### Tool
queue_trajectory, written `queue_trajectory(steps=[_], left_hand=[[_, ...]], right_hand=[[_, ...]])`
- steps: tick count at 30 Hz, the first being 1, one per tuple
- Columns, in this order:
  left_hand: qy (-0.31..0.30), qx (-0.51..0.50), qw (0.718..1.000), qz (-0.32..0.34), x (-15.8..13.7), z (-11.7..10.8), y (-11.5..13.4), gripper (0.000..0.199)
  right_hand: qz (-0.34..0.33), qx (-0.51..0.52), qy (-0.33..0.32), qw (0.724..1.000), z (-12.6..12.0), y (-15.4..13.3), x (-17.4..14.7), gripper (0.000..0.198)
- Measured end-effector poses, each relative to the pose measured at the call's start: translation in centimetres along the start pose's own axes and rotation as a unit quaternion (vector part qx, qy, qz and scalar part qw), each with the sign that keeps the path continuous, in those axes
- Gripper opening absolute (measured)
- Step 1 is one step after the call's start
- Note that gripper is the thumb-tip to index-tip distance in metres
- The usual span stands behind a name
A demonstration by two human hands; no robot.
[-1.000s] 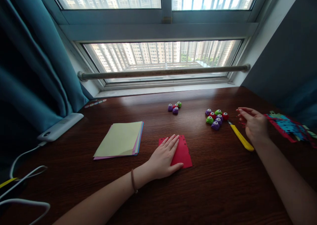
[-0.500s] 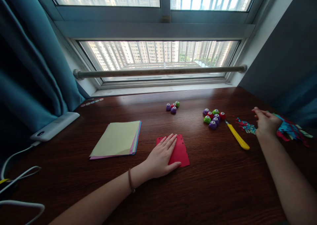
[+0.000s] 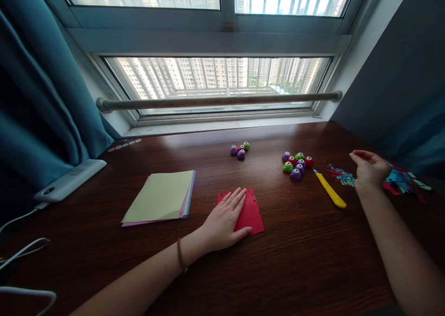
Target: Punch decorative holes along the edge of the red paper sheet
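Note:
My left hand (image 3: 225, 221) lies flat on a sheet of red paper (image 3: 253, 216), fingers stretched out. Small punched holes run along the paper's top and right edges. Over at the right, my right hand (image 3: 371, 170) is raised above the table with thumb and fingertips pinched together. Whatever they pinch, if anything, is too small to make out. Beneath and beside it lie tiny red and blue paper bits (image 3: 342, 176) and a heap of coloured paper strips (image 3: 399, 180). A yellow-handled craft knife (image 3: 330, 190) rests left of that hand.
Small purple, red and green craft punches stand in a larger cluster (image 3: 296, 165) and a smaller cluster (image 3: 240, 151). A stack of coloured paper (image 3: 158, 196) lies at left. Beyond it are a white power strip (image 3: 71, 180), white cables (image 3: 28, 251) and a blue curtain (image 3: 52, 84).
The view has shifted slightly, moving everything a little to the left. My left hand stays flat on the red paper; my right hand stays raised, its fingers turned slightly.

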State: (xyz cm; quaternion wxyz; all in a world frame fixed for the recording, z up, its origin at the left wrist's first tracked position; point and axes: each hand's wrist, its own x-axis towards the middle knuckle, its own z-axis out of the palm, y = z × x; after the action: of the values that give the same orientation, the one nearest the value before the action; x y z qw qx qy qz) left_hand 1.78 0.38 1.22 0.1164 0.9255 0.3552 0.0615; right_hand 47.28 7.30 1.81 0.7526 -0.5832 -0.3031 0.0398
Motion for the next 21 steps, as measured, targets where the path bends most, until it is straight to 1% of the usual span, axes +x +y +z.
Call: queue_trajectory(steps=[5, 9, 12, 14, 16, 17, 18, 19, 21], left_hand=[[-0.002, 0.002, 1.000, -0.002, -0.1, -0.1, 0.1, 0.084], [-0.004, -0.006, 1.000, -0.001, 0.0, -0.2, 0.1, 0.085], [-0.005, -0.007, 1.000, -0.001, 0.0, -0.2, 0.0, 0.085], [-0.001, -0.011, 1.000, 0.000, 0.0, -0.2, 0.0, 0.084], [0.003, -0.017, 1.000, 0.002, 0.0, -0.2, 0.0, 0.084], [0.005, -0.020, 1.000, 0.001, -0.1, -0.2, 0.1, 0.084], [0.006, -0.022, 1.000, 0.001, -0.1, -0.2, 0.1, 0.084], [0.008, -0.024, 1.000, 0.000, -0.1, -0.1, 0.1, 0.084], [0.011, -0.025, 1.000, -0.002, -0.2, -0.1, 0.1, 0.085]], right_hand=[[-0.005, -0.014, -0.002, 1.000, 0.4, -0.4, -0.4, 0.016], [-0.013, -0.035, -0.034, 0.999, 1.4, -1.3, -2.0, 0.015], [-0.041, -0.055, -0.079, 0.994, 2.6, -3.1, -4.8, 0.025], [-0.059, -0.068, -0.147, 0.985, 3.7, -4.5, -7.4, 0.029], [-0.099, -0.103, -0.272, 0.952, 5.2, -5.8, -10.1, 0.028], [-0.105, -0.105, -0.324, 0.934, 6.1, -6.3, -11.4, 0.027], [-0.128, -0.105, -0.382, 0.909, 7.1, -6.6, -12.6, 0.026], [-0.166, -0.120, -0.445, 0.872, 8.2, -6.8, -13.6, 0.025], [-0.204, -0.127, -0.490, 0.838, 10.7, -6.8, -15.4, 0.018]])
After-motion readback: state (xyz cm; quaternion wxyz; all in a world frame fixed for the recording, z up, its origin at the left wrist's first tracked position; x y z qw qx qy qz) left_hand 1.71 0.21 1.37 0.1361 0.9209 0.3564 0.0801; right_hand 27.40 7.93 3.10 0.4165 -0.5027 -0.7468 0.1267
